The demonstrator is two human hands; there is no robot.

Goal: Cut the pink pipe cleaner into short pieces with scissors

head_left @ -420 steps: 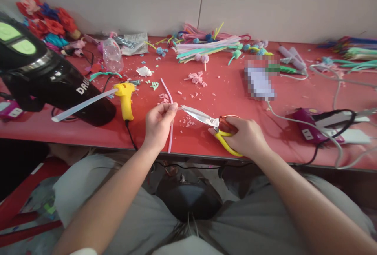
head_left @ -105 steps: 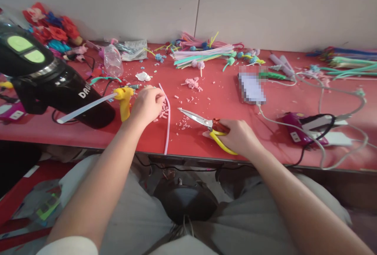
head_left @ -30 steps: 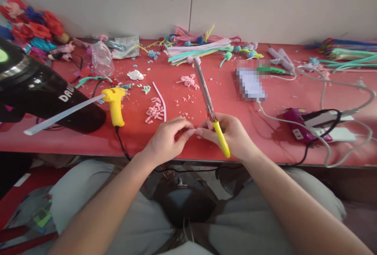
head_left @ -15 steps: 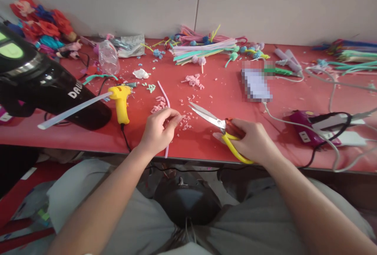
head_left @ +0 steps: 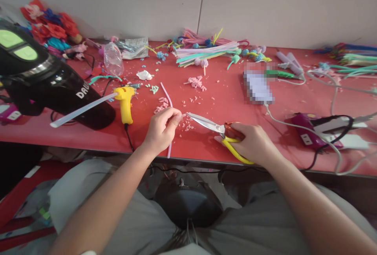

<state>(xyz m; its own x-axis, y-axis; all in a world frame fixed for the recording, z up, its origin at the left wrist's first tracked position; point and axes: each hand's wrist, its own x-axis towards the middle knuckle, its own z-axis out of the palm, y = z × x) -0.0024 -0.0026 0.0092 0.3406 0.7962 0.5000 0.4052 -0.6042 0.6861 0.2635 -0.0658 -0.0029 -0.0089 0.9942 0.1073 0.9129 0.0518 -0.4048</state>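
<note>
My left hand (head_left: 163,129) is closed in a pinch on a tiny pink piece (head_left: 184,115) that pokes out past thumb and forefinger. In my right hand (head_left: 253,141) are scissors (head_left: 206,122) with yellow and orange handles. Their blades look nearly closed, and the tips are right beside the pink piece; whether they touch it I cannot tell. A pinkish-purple pipe cleaner (head_left: 166,94) runs beneath my left hand, its middle hidden. Pink clippings (head_left: 187,125) are scattered under the blades, and a heap of short pink pieces (head_left: 161,105) sits behind my left hand.
A yellow glue gun (head_left: 126,108) and a large black appliance (head_left: 73,78) occupy the left. Pipe cleaner bundles (head_left: 206,55) lie along the back. To the right are a blurred phone-like object (head_left: 259,86), white cables, and a purple power strip (head_left: 309,131).
The scissors' blades have closed further, and their tips have come up to the piece in my left hand. The whole view has shifted slightly.
</note>
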